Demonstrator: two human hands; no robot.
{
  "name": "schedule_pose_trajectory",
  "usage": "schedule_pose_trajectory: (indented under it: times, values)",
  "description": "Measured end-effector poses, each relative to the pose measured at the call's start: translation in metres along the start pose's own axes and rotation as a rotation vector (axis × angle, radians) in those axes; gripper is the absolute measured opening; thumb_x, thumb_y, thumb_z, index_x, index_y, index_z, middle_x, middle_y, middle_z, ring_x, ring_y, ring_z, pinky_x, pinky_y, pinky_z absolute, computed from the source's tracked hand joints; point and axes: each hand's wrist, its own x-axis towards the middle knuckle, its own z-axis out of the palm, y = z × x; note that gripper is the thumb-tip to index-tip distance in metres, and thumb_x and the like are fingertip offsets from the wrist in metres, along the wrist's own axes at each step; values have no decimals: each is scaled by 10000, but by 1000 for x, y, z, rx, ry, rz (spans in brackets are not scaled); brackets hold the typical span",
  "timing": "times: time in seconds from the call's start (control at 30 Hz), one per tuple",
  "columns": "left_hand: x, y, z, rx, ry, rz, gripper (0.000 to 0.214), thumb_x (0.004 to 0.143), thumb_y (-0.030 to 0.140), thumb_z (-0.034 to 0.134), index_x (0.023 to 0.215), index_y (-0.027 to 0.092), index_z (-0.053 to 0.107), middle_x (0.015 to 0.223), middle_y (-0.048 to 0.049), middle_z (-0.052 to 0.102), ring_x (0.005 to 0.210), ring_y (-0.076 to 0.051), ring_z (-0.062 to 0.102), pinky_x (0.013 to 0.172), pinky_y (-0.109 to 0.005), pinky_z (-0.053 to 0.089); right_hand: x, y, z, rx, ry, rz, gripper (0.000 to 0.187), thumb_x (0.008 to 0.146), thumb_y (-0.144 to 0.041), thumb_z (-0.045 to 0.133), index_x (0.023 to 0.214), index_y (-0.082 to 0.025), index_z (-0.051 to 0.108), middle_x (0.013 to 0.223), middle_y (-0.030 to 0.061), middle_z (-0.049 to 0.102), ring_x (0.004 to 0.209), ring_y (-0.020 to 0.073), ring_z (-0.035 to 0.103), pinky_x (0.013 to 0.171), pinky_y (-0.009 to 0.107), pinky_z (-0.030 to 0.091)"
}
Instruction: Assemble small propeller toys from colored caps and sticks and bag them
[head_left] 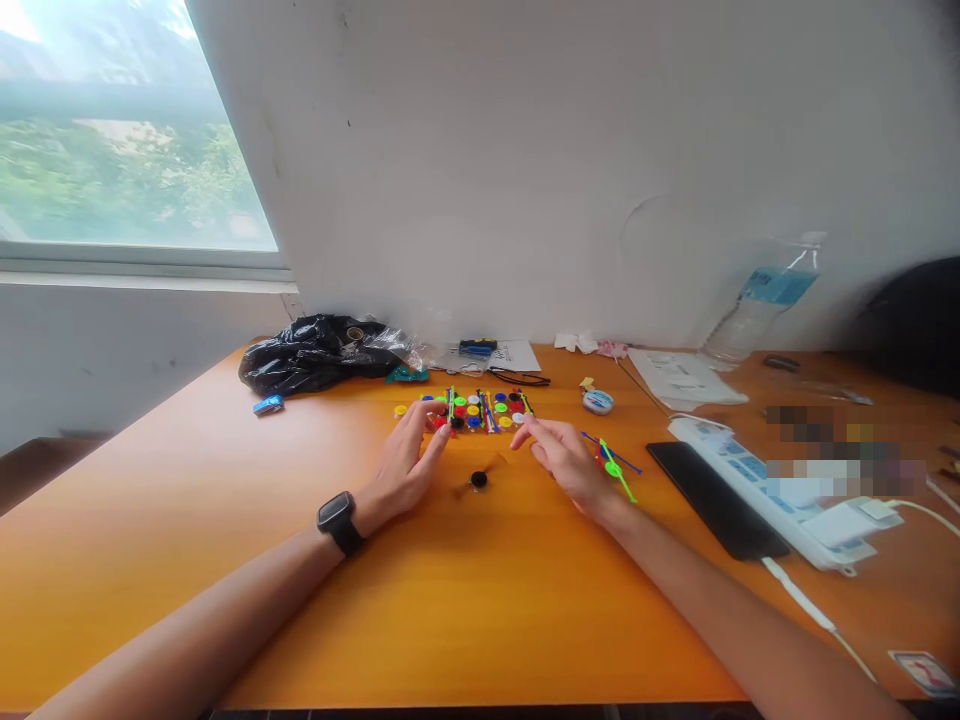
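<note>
A small black spinner [478, 481] stands on the table between my hands, its blades smeared by motion. My left hand [405, 465], with a black watch on its wrist, is left of the spinner, thumb and fingers apart and holding nothing. To the right is my right hand [562, 458], its fingers loosely bent and apart, with nothing seen in them. Just beyond my fingertips lie rows of small coloured discs [472, 411] and thin coloured sticks [487, 411]. Next to my right wrist are a few assembled pieces with a green blade [613, 468].
Black plastic bag [307, 355] and blue packet [268, 405] are at the back left. A round white container [598, 401] sits back right. Further right are a black phone [712, 500], a white power strip [765, 490] with cables and a plastic bottle [750, 310].
</note>
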Motion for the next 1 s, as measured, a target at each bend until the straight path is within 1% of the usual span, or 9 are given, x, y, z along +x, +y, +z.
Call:
schedule_pose_trajectory:
  times: [0.07, 0.13, 0.27, 0.37, 0.47, 0.57, 0.7, 0.87, 1.0]
  values:
    - [3, -6, -1, 15, 32, -15, 287, 1103, 429, 426, 1299, 248, 532, 1286, -79, 630, 1082, -230, 617, 983, -404, 499, 2, -1, -3, 44, 61, -42, 596, 989, -707, 502, 793, -184, 711, 506, -78, 216, 471, 108, 194, 499, 295, 160]
    - [6, -15, -4, 55, 64, -17, 272, 1097, 419, 440, 1285, 251, 544, 1290, -76, 633, 1112, -239, 608, 994, -409, 496, 4, 0, -5, 41, 92, -66, 567, 988, -686, 533, 793, -183, 708, 511, -73, 233, 484, 108, 206, 506, 295, 165]
    - [16, -46, -16, 185, 137, -46, 257, 1046, 345, 504, 1275, 237, 550, 1294, -95, 632, 1178, -279, 589, 1010, -439, 500, 6, 6, -6, -19, 83, -90, 554, 989, -676, 546, 786, -184, 701, 531, -67, 245, 494, 108, 216, 508, 295, 161]
    - [22, -75, -26, 262, 118, -78, 315, 982, 259, 524, 1294, 234, 563, 1318, -101, 635, 1229, -307, 576, 1030, -473, 502, 5, 9, -4, -59, 57, -89, 566, 994, -685, 524, 787, -186, 694, 533, -64, 261, 487, 109, 235, 503, 295, 169]
    - [26, -90, -31, 256, 61, -87, 353, 958, 260, 529, 1302, 228, 600, 1320, -100, 652, 1191, -297, 609, 990, -449, 537, 5, 9, -4, -87, 45, -84, 566, 1000, -685, 508, 791, -191, 691, 511, -62, 294, 469, 115, 279, 499, 293, 196]
    - [27, -89, -32, 271, -6, -48, 362, 977, 303, 528, 1315, 227, 636, 1299, -89, 688, 1141, -289, 634, 1003, -455, 534, 4, 8, -4, -100, 39, -89, 554, 1006, -674, 503, 796, -195, 688, 489, -58, 332, 460, 122, 315, 497, 289, 233]
    - [28, -81, -31, 336, -82, 14, 361, 1007, 312, 485, 1278, 217, 703, 1277, -90, 727, 1167, -300, 626, 1045, -477, 508, 3, 8, -3, -114, 22, -86, 545, 1015, -662, 488, 805, -199, 684, 473, -51, 384, 460, 135, 365, 502, 286, 293]
    - [29, -79, -32, 373, -129, 52, 378, 1032, 295, 434, 1175, 237, 778, 1256, -81, 734, 1071, -273, 644, 997, -443, 519, 2, 8, -1, -137, -1, -104, 540, 1023, -649, 479, 804, -198, 681, 462, -47, 436, 463, 148, 434, 547, 292, 381]
    - [29, -76, -32, 422, -132, 62, 390, 1034, 281, 425, 1183, 265, 785, 1224, -78, 738, 1027, -270, 642, 962, -431, 519, 3, 10, 0, -144, -10, -100, 547, 1024, -651, 476, 801, -196, 681, 466, -40, 467, 464, 151, 454, 544, 290, 385]
